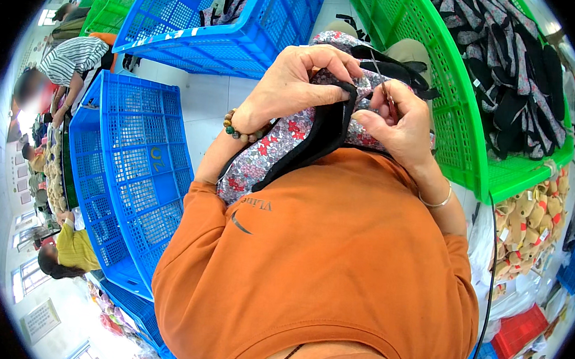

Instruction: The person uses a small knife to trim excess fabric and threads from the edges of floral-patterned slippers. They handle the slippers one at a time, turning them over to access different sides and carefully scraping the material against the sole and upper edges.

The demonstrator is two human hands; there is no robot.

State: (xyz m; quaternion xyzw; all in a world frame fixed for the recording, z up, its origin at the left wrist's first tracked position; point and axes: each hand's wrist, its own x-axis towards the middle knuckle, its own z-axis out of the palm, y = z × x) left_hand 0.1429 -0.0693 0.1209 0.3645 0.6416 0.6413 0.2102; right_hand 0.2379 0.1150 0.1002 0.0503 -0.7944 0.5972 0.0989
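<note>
Across my lap lies a floral fabric piece (283, 140), grey with red flowers and a wide black trim. My left hand (293, 81), with a beaded bracelet at the wrist, pinches the folded black edge between thumb and fingers. Close by on the right, my right hand (403, 117) is closed around a slim pointed metal tool (390, 100) with a reddish grip. Its thin tip points up and away from me, above the cloth; whether it has one blade or two is hard to see. More black cloth and straps (406, 71) lie beyond my hands.
A blue crate (263, 46) with some floral pieces stands ahead; another blue crate (139, 131) is at my left. On the right, a green crate (456, 117) holds many black and floral pieces. Tan plush pieces (528, 220) are piled beyond it. Other people (77, 61) work at far left.
</note>
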